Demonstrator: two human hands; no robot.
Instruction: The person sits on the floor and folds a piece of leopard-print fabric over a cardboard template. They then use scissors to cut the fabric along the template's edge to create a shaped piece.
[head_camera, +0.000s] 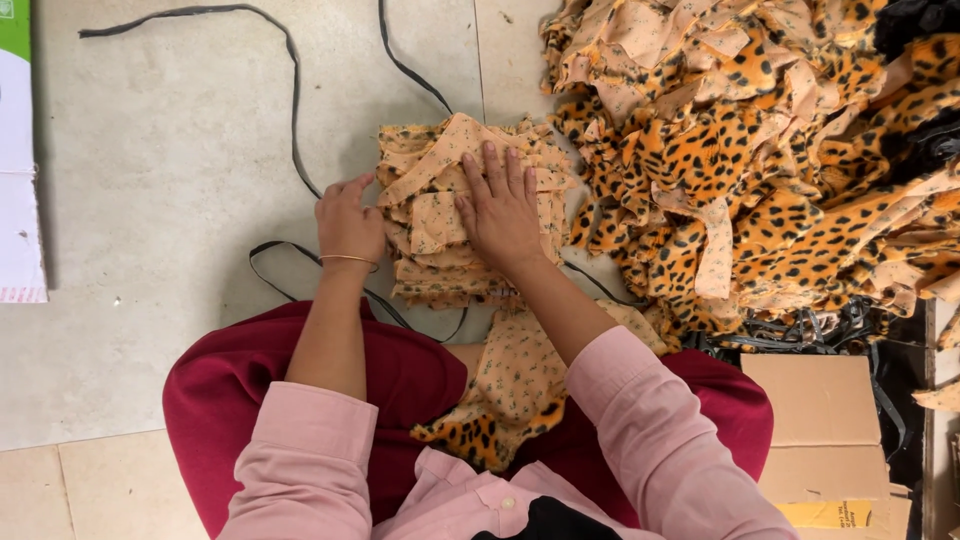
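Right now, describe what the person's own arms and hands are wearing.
Both arms are in loose pink sleeves pushed up toward the elbows, leaving the forearms bare. The left hand has a thin gold-coloured bangle round its wrist. The right hand wears no bangle, glove or ring that can be seen. The sleeves belong to a pink buttoned shirt.

A big heap of leopard-print fabric pieces (760, 150) fills the upper right of the pale tiled floor (170, 150), black straps (290, 70) snake across the tiles, and a brown cardboard box (820, 420) sits lower right.
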